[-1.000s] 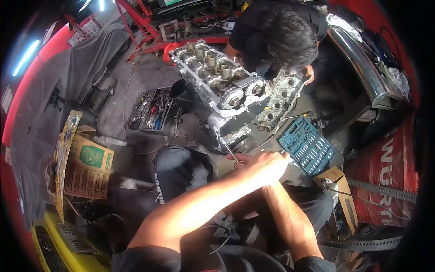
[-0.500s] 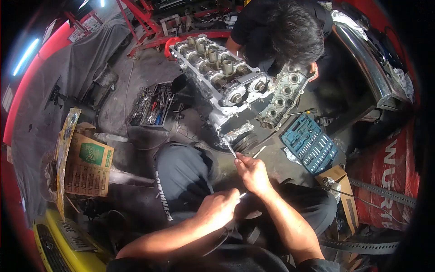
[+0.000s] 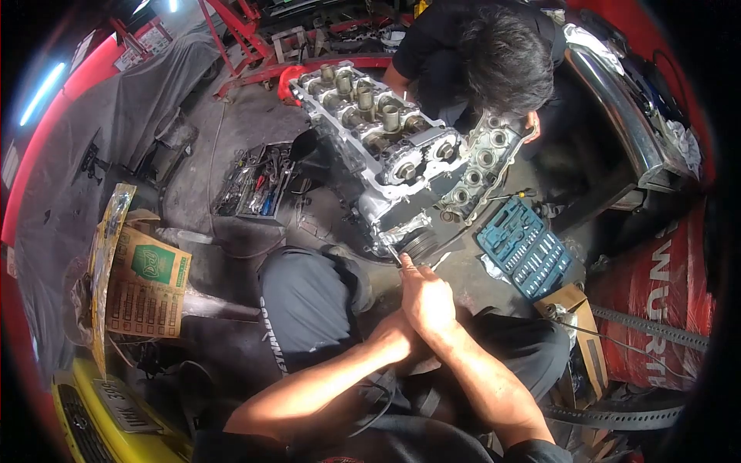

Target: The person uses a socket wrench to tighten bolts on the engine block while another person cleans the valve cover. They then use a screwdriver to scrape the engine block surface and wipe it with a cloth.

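Right hand (image 3: 426, 297) grips a thin metal tool (image 3: 395, 255), tip at the front of the engine (image 3: 363, 131) beside the pulley (image 3: 422, 244) — left hand (image 3: 392, 338) tucked under that wrist, grip unclear. Engine top open — looks midway.

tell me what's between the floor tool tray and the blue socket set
The engine lies between the tool tray and the socket set in the head view; the right hand holds a thin tool toward it.

The right hand (image 3: 426, 299) hides most of the left hand (image 3: 392, 334) and of a thin silver metal tool (image 3: 393, 252).
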Motion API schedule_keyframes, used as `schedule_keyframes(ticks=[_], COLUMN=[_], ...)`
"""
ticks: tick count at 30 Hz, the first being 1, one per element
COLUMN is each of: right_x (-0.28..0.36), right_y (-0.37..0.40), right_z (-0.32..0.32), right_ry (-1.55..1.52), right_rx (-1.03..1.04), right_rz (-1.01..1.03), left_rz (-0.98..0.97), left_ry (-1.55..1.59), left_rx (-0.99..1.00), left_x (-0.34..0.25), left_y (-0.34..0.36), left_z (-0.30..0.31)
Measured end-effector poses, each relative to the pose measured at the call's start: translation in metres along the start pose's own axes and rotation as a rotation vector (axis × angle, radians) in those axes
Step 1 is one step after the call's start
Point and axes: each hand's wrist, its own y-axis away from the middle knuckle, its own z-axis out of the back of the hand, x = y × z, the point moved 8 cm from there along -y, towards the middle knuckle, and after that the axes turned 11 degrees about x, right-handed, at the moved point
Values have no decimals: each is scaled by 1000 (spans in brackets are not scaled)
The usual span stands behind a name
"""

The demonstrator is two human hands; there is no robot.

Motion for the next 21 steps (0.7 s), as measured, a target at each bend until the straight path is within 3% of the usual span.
schedule_keyframes(ticks=[2,5,8,12,14,17,18,20,21], right_x=[-8,-28,-36,-45,-45,-47,-41,-43,-42], right_y=[-8,-11,-12,-8,-12,-9,-6,-2,-1], right_z=[2,-15,-23,-42,-44,-37,-24,-19,-16], right_ry=[-151,-509,-932,-1366,-1429,-1275,-1076,-853,-768], right_rx=[-14,-15,302,351,330,347,332,287,197], right_rz=[96,59,-279,-442,-395,-362,-323,-290,-224], left_rz=[-16,65,64,24,-398,107,156,-25,30], left_ry=[-346,-301,-287,-329,-703,-277,-300,-199,-180], left_rx=[37,43,103,447,674,334,255,-4,11], left_x=[-8,-38,-50,-62,-97,-74,-62,-44,-36], left_y=[20,49,48,24,24,30,34,45,45], left_z=[-4,23,36,41,33,57,50,38,33])
